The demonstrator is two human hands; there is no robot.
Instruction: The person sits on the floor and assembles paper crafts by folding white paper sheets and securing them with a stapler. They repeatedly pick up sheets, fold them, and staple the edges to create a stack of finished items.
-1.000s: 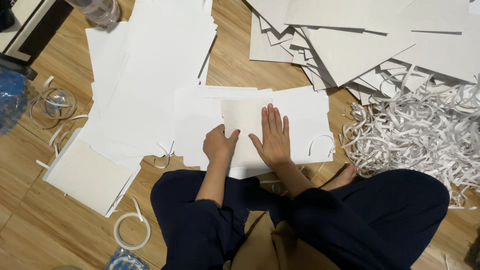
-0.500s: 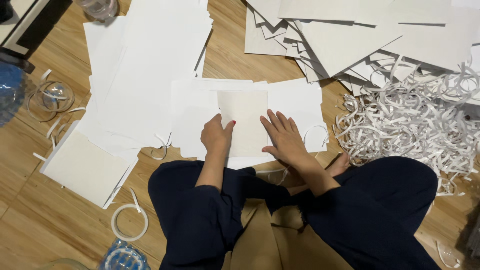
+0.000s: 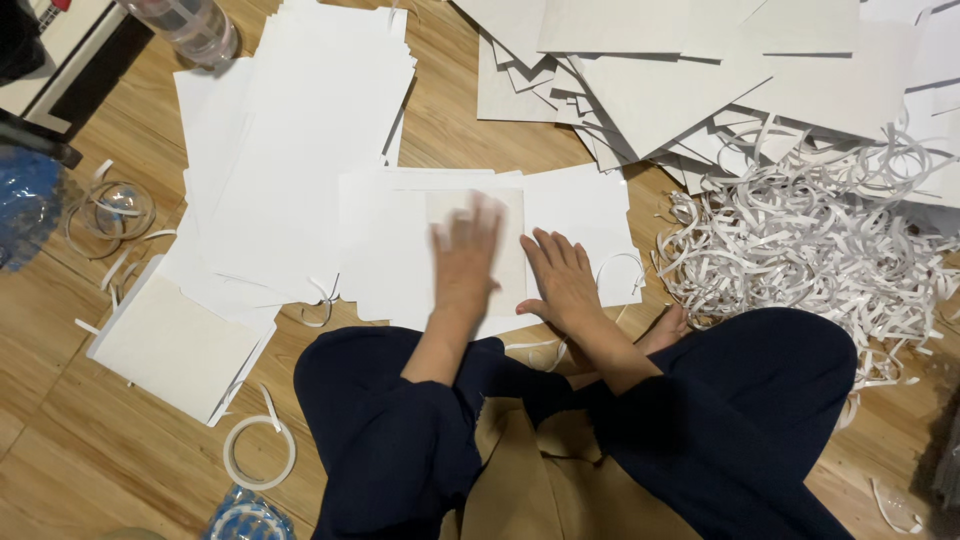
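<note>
I sit cross-legged on a wooden floor in dark trousers. A cream sheet of paper lies on a spread of white sheets in front of my knees. My left hand, blurred by motion, is flat on the cream sheet with the fingers spread. My right hand rests palm down beside it, on the sheet's right edge. Neither hand grips anything.
A long stack of white sheets runs up the left. Overlapping larger sheets lie at the top right, a heap of white paper strips at the right. A tape roll and a small white stack lie lower left, a bottle at the top.
My left hand has slid forward, away from me, across the cream sheet. My right hand has stayed flat at the sheet's right edge, shifting slightly toward me.
</note>
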